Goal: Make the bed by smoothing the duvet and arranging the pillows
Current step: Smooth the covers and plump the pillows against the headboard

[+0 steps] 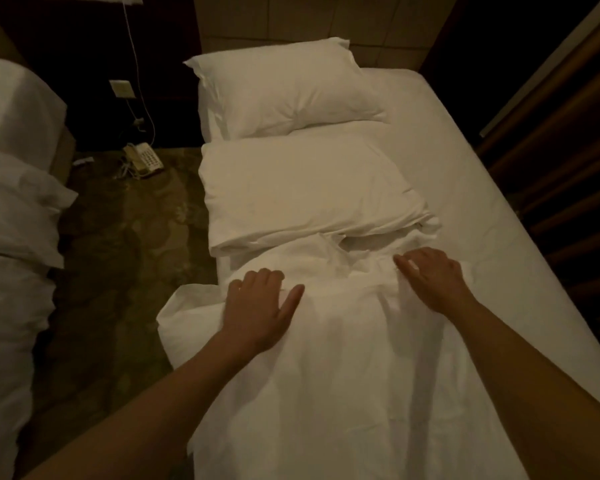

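Head view: both hands lie palm down on the white duvet (343, 358), which is bunched along the left side of the bed (465, 202). The left hand (257, 308) presses it near the left edge with fingers spread; the right hand (430, 280) rests further right, fingers curled into a fold. Just beyond the hands lies the near pillow (302, 188), with the far pillow (284, 91) against the headboard. A telephone (144, 160) sits on the floor, left.

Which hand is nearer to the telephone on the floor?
Left. The left hand lies on the duvet at the bed's left edge, the side where the telephone sits on the carpet. The right hand touches the duvet further right, away from it.
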`<state>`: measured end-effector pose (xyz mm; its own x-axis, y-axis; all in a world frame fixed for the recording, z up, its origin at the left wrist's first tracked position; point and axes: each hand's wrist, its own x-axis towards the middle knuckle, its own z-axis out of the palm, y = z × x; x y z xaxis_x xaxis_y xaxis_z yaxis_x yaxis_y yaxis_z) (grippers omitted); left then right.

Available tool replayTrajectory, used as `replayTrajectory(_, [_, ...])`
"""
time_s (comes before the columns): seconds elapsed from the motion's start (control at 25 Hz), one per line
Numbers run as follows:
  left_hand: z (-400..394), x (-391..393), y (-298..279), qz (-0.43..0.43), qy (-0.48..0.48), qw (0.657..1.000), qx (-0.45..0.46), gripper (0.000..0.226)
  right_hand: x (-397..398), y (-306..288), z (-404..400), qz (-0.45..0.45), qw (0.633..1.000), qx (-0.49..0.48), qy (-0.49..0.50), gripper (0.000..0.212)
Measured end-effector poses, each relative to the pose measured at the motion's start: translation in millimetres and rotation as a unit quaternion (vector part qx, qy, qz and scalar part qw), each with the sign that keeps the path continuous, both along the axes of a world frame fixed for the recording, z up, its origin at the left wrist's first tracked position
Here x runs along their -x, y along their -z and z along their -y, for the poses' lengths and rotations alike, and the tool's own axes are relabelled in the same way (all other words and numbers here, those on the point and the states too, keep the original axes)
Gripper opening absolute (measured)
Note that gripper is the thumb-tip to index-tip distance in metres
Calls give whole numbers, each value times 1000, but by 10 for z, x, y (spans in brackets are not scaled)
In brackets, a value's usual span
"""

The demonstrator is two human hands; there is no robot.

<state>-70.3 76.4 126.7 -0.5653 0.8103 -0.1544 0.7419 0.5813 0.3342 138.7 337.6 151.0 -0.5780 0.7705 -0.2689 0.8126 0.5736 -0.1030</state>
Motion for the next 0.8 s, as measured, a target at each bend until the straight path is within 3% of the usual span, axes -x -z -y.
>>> replayTrajectory(0.12, [-247, -266, 37, 49, 20, 998, 33, 77, -549, 63, -173, 32, 998, 20, 49, 94])
replayTrajectory(0.32, [-453, -259, 198, 64, -6, 996, 68, 66, -759, 347, -386, -10, 995, 41, 89, 107])
replayTrajectory(0.48, [-461, -199, 229, 76, -17, 996, 35, 54, -574, 517, -601, 1, 995, 67, 76, 85])
replayTrajectory(0.56, [-391, -164, 231, 69, -23, 997, 6, 55, -510, 565, -602, 22, 995, 64, 72, 85])
replayTrajectory(0.68, [-310, -32, 235, 56, -2, 995, -81, 55, -464, 477, -583, -55, 995, -62, 50, 94])
replayTrajectory(0.8, [-233, 41, 170, 11, 19, 980, -198, 46, -246, 118, -714, -209, 954, -214, 22, 91])
